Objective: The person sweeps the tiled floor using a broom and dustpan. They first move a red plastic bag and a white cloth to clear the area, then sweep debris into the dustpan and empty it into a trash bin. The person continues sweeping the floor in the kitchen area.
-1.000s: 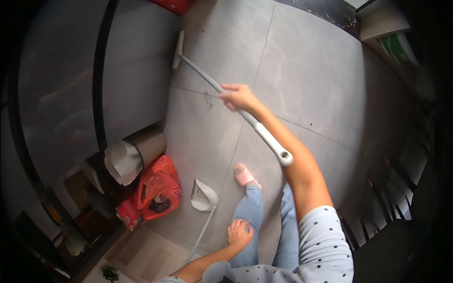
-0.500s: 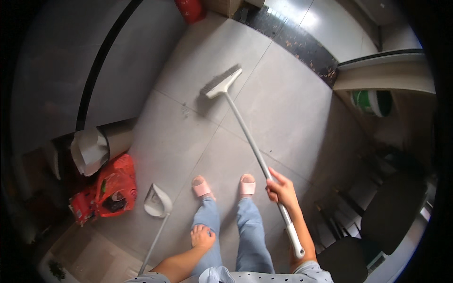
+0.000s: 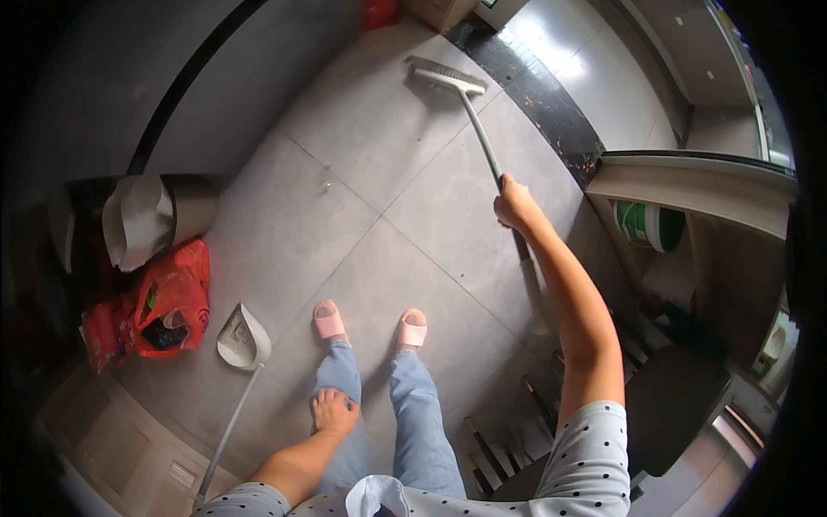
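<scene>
My right hand (image 3: 517,204) is wrapped around the grey handle of a broom (image 3: 479,129), with the arm stretched forward. The broom's white head with grey bristles rests on the floor near the dark threshold strip at the far side. My left hand (image 3: 334,411) lies flat on my left leg near the knee and holds nothing. On the floor to the left is a white long-handled dustpan (image 3: 250,349), with some grey dust in it. A small patch of debris (image 3: 325,184) lies on the tiles left of centre.
At the left stand a lined trash bin (image 3: 186,209) and a red plastic bag (image 3: 175,289). Dark chairs (image 3: 672,405) are at the right, below a wooden shelf with a green and white bucket (image 3: 642,226). A black strip (image 3: 551,108) borders the grey tiles.
My right hand has pushed the broom forward, and its head has moved farther away and turned. My view has shifted, while my left hand stays on my leg.
</scene>
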Demonstrator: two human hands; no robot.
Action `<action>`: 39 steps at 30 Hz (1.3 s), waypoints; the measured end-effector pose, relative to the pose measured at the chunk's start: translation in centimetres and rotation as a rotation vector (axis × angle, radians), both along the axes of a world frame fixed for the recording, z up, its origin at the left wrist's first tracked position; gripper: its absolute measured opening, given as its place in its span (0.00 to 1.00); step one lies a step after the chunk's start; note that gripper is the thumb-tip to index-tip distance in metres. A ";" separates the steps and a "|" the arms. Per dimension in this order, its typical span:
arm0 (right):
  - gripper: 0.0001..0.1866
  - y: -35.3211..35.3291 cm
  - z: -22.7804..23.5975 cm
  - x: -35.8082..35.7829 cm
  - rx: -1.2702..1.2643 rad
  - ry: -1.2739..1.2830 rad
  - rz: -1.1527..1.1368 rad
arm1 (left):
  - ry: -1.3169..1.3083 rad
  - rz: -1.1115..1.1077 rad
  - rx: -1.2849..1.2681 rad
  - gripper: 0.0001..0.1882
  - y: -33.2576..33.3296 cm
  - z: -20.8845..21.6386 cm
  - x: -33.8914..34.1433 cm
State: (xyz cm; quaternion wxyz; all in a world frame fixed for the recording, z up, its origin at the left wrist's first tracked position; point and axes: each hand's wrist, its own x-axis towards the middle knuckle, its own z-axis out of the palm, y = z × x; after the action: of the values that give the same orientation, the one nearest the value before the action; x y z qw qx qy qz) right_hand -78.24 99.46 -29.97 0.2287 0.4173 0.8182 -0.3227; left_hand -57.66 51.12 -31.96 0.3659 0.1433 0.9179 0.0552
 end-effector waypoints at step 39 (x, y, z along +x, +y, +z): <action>0.29 -21.7 15.9 23.8 -0.356 -0.112 -0.675 | 0.027 2.633 0.968 0.34 -36.1 18.8 1.7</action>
State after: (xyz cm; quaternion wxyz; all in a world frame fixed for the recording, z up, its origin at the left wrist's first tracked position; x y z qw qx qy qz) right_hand -54.47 77.80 -14.09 0.2228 0.6339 0.5520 -0.4937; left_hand -55.94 15.01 -13.21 -0.0473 -0.7005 0.2707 0.6587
